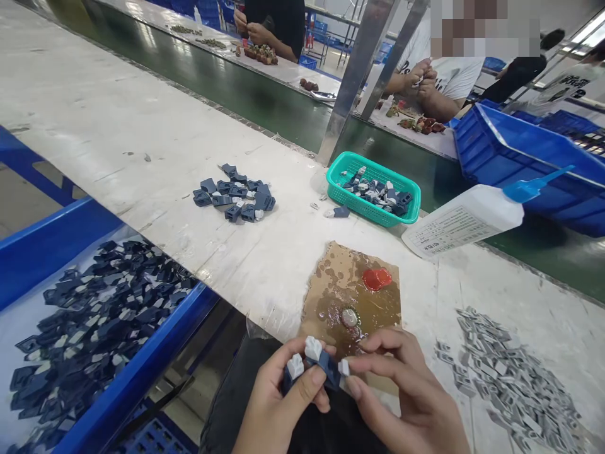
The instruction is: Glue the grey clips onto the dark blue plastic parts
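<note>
In front of my lap, my left hand (278,394) is closed around dark blue plastic toy parts (326,366). Two knobbly pale grey end pieces (312,349) stick up from them between thumb and fingers. My right hand (406,391) pinches a small pale grey plastic piece (344,367) between thumb and index finger, touching or very near the blue part's right end. Just beyond both hands lies a wet, stained cardboard sheet (326,277) bearing a red blob (377,279) and a small round cap (350,317). My fingers partly hide the held parts.
A heap of small grey pieces (515,378) lies at right. Blue parts (236,192) are piled further back, near a green basket (340,189) and a tilted white glue bottle (467,221). At left is a blue bin (137,378) of parts. People sit across the green conveyor (212,88).
</note>
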A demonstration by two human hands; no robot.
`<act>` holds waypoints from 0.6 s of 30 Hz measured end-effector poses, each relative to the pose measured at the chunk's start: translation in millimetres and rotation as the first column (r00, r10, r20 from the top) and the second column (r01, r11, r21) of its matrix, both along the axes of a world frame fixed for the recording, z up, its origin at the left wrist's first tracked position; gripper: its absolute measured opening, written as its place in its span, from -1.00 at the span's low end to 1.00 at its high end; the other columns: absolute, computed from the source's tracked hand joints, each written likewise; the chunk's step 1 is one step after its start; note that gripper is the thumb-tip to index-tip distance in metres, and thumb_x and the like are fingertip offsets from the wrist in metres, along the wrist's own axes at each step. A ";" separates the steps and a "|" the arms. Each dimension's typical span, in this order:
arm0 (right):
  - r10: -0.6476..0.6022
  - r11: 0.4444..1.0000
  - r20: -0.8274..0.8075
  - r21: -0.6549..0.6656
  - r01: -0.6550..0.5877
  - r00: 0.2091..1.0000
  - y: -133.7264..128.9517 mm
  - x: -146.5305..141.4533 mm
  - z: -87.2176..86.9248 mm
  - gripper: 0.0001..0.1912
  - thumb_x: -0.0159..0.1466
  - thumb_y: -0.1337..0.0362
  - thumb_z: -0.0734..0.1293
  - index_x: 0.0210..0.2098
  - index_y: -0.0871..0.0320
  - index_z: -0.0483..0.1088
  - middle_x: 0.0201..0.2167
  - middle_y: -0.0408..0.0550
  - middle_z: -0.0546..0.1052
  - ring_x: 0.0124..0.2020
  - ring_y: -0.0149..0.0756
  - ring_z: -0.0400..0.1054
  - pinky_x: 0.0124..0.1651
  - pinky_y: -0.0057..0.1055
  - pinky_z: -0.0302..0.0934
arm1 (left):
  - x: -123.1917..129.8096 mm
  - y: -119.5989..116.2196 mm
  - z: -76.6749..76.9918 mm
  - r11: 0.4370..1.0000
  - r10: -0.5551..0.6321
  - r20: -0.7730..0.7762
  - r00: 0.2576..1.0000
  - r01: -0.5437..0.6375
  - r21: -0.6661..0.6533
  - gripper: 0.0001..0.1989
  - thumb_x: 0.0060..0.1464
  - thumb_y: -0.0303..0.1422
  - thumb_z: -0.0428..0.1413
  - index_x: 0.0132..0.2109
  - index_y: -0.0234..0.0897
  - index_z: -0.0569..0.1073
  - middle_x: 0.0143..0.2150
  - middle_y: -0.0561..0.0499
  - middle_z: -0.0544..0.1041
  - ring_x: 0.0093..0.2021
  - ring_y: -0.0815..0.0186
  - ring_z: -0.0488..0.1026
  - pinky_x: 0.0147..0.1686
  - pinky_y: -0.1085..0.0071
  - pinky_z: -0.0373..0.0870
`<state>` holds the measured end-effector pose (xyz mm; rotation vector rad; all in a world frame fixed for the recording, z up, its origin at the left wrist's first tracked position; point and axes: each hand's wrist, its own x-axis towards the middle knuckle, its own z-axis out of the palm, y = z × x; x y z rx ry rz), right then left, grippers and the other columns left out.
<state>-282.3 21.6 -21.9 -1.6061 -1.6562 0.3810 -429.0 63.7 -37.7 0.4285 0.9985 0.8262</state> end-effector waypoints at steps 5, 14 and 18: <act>0.006 1.000 -0.001 -0.019 -0.006 1.000 2.3 -2.4 -3.0 -0.87 0.15 0.30 0.35 -0.29 -0.02 0.46 -0.28 -0.07 0.38 -0.21 -0.30 0.32 -0.20 -0.38 0.30 | -1.0 0.5 1.0 0.996 -0.059 -0.004 0.998 0.059 0.067 -0.71 -0.24 -0.17 0.32 -0.33 -0.20 0.58 -0.43 0.08 0.58 -0.61 0.52 0.35 -0.50 0.57 0.31; -0.238 0.853 -0.651 -0.495 -0.165 0.721 3.9 -12.2 4.2 -0.84 0.04 0.12 0.45 -0.43 0.03 0.50 -0.38 -0.14 0.52 -0.35 -0.36 0.43 -0.30 -0.51 0.33 | -8.7 -0.4 -3.1 0.938 -0.124 -0.104 0.987 0.151 0.312 -0.81 -0.16 -0.14 0.26 -0.38 -0.09 0.59 -0.46 0.09 0.57 -0.61 0.47 0.36 -0.53 0.56 0.30; -0.208 0.848 -0.805 -0.431 -0.308 0.555 -2.9 -18.5 -5.1 -0.75 0.15 0.05 0.35 -0.45 0.10 0.51 -0.49 -0.11 0.53 -0.42 -0.35 0.44 -0.38 -0.50 0.33 | -11.9 -4.1 3.5 0.858 -0.051 -0.296 0.954 0.193 0.477 -0.88 -0.13 -0.20 0.25 -0.34 0.05 0.61 -0.26 0.02 0.65 -0.42 0.24 0.55 -0.38 0.45 0.43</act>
